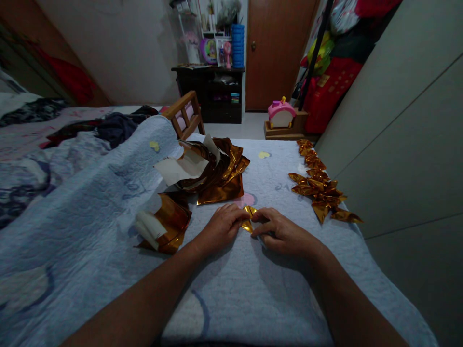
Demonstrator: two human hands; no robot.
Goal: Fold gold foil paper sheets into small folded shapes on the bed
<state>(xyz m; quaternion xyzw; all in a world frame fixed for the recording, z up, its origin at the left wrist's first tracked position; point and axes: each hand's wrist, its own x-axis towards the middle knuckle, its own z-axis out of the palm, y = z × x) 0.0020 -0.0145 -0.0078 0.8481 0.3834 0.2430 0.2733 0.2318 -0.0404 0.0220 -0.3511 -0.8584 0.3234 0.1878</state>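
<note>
A small piece of gold foil paper (pixel 248 225) lies partly folded on the blue quilt (pixel 231 299), between my two hands. My left hand (pixel 226 224) grips its left side, fingers closed together. On its right side, my right hand (pixel 284 231) pinches the paper between thumb and fingers. Beyond my left hand sits a thick stack of gold foil sheets (pixel 220 190), some curled up to show white backs. A smaller curled bunch of gold foil sheets (pixel 173 221) rests left of my left wrist. Folded gold foil pieces (pixel 321 190) are heaped in a row at the right edge.
A pale cabinet (pixel 408 144) rises along the right side of the quilt. A wooden rail (pixel 186 115) stands at the far left corner. Past the far edge are a pink toy (pixel 281 114), a dark shelf (pixel 210 91) and a brown door (pixel 280 58). Rumpled clothes (pixel 115 130) lie left.
</note>
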